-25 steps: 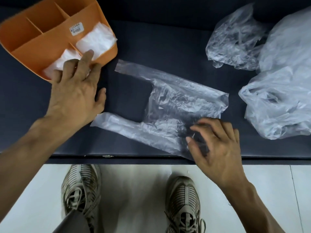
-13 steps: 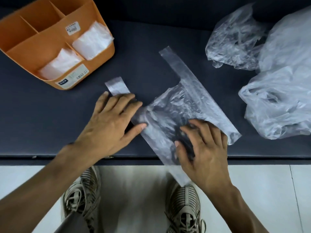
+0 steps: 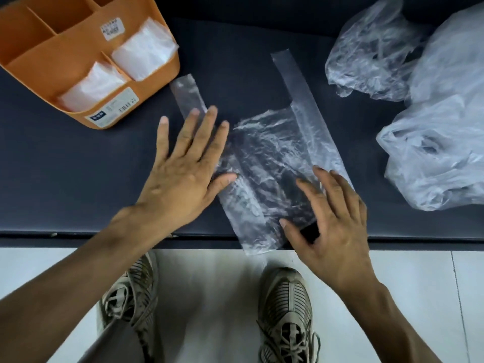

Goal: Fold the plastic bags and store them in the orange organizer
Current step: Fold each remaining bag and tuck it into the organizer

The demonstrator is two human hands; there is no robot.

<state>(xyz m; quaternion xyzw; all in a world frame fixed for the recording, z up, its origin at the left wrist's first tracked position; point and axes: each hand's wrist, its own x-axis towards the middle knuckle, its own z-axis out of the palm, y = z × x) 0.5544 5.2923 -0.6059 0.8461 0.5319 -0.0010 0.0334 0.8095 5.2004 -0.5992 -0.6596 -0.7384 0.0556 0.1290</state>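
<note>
One head-worn view looks steeply down, close over the near edge of the dark table, with floor below.

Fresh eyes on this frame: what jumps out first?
Both hands, left hand and right hand, press flat on a clear plastic bag at the dark table's near edge. The orange organizer, far left, holds two folded bags. Crumpled bags pile at right.

Bare tabletop left of organizer-side hand
</note>
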